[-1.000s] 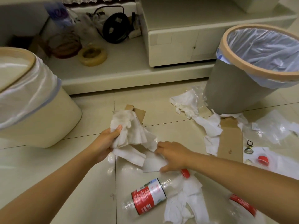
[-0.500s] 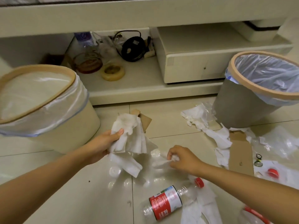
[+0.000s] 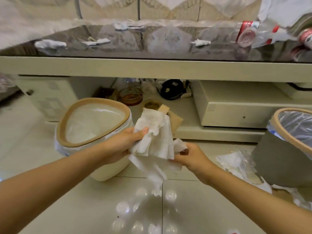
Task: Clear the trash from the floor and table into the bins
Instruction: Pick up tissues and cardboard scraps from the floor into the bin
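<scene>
My left hand (image 3: 125, 144) grips the tissue wad (image 3: 154, 139) and my right hand (image 3: 189, 156) pinches its lower edge, both held just right of the cream bin (image 3: 94, 125). Risk: loose tail hangs low, could tear or miss the rim.

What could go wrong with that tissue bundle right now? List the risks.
1. A loose strip hangs below the tissue bundle gripped by the left hand and right hand; it may tear off and drop.
2. The bundle is beside, not over, the cream bin; released now, it would probably miss.
</scene>
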The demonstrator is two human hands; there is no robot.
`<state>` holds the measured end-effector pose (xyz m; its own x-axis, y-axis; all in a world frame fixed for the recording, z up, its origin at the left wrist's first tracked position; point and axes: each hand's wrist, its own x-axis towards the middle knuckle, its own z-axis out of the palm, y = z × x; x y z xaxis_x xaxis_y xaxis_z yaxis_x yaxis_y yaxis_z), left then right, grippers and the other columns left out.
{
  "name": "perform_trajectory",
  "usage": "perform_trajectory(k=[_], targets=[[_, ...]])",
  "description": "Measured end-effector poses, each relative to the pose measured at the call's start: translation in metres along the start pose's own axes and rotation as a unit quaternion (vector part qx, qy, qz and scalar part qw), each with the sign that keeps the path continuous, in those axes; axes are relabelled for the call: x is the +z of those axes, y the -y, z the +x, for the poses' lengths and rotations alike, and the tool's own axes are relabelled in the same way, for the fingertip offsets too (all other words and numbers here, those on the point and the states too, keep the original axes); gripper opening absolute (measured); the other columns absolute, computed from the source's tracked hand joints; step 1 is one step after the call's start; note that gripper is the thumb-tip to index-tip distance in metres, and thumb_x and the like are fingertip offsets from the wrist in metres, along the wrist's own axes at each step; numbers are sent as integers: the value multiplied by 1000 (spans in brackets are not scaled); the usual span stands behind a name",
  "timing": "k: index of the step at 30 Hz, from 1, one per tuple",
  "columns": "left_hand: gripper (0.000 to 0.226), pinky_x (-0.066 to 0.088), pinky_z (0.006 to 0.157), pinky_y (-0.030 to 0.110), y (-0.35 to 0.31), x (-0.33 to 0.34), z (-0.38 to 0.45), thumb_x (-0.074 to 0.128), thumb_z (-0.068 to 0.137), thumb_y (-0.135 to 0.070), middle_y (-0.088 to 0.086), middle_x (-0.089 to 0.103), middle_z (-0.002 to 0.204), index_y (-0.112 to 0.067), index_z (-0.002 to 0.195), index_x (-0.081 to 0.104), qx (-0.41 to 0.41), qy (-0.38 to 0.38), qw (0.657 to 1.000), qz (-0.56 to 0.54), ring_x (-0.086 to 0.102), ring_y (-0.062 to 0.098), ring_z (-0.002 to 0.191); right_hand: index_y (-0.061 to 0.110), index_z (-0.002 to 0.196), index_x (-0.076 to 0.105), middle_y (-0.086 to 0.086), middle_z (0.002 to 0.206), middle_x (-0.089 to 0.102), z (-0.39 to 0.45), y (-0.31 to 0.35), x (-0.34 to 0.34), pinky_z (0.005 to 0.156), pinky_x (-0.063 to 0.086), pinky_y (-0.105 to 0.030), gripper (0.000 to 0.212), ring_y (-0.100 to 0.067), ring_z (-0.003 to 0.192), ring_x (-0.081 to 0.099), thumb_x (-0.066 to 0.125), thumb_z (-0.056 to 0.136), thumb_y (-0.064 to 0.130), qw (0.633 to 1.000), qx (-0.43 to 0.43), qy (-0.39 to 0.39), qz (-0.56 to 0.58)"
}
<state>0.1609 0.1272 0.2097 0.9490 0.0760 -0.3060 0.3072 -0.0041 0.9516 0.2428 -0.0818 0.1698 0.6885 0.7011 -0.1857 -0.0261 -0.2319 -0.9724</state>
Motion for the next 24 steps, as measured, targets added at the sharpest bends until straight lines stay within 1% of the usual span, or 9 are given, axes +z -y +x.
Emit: perform_trajectory(k=[2,5,9,12,14,15,18,21,24], targets=[[30,57,84,32,-7,-14,0,46,98,-38,1,73,105,-19,115,64,26,-45,999,-13,69,17,99,14,103,71,-6,99,73,23,19,15,77,55,-28,21,-20,94,68,72,81,16,999,-23,-6,29],[28,54,79,31,-14,-47,6,50,97,-36,2,74,98,-16,106,68,49,-122,990,-42,69,20,92,13,105,70,-5,100,73,56,47,37,75,53,-26,22,-19,95,68,70,84,14,996,-56,-22,59],[26,57,72,27,-30,-95,8,49,99,-33,1,73,92,-15,104,68,94,-168,980,-45,68,15,86,12,106,69,-4,101,73,96,76,66,81,55,-30,25,-20,96,68,72,81,14,988,-78,-58,121],[29,57,79,32,-36,-131,14,49,99,-35,2,73,101,-15,112,66,109,-228,966,-48,69,17,91,8,107,69,-9,104,71,123,90,87,82,56,-31,26,-21,97,68,72,81,10,987,-95,-71,110],[36,58,82,36,-31,-151,16,49,99,-37,6,71,111,-13,122,62,101,-258,960,-50,67,23,100,10,103,69,-7,100,71,139,95,99,79,55,-29,22,-20,95,67,72,82,10,989,-87,-83,85],[37,58,77,35,-26,-160,18,49,99,-38,6,71,109,-13,124,60,91,-275,956,-52,67,24,98,12,102,70,-6,99,71,146,96,105,79,55,-29,20,-20,94,66,71,82,9,991,-81,-84,67],[31,54,59,27,-9,-175,18,46,100,-37,1,67,97,-16,119,57,29,-329,942,-61,64,16,80,13,111,67,-4,107,67,165,93,120,85,56,-34,28,-21,99,63,67,85,6,994,-48,-97,31],[32,49,59,29,5,-187,17,47,100,-33,5,60,100,-14,124,52,-33,-370,928,-4,56,15,76,12,120,62,-5,113,63,176,84,128,85,57,-36,35,-22,100,63,66,86,6,994,-8,-107,33],[24,47,59,25,10,-191,15,53,97,-27,3,61,92,-13,116,57,-28,-384,921,51,57,15,74,8,121,61,-7,112,65,176,77,132,84,57,-32,35,-22,98,65,66,86,6,993,-4,-108,55]])
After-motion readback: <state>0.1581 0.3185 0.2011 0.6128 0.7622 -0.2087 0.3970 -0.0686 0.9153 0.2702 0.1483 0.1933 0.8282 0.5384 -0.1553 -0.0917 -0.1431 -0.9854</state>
